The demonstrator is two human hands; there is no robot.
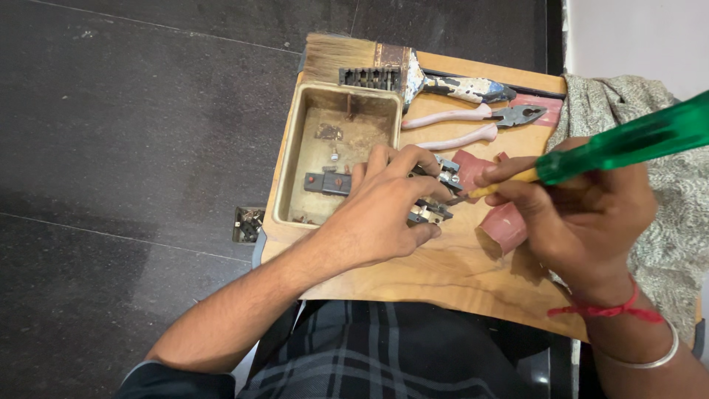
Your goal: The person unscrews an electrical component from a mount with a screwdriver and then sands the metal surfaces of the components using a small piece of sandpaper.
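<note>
Dark stone floor surrounds a wooden board. Left hand clamps a small metal switch part; right hand grips a green screwdriver, tip pointing left at it, handle up-right. Beside them, a shallow tray holds a dark bar.

1. A wooden board across my lap serves as my bench, set above a dark stone floor.
2. On it lie a worn paintbrush, pink-handled pliers, and a rusty metal tray at its left.
3. Reddish sandpaper pieces lie near the middle, beside a small metal switch part.
4. A patterned cloth drapes over the board's right edge.
5. A small metal fitting sits on the floor, just beside the board.
</note>
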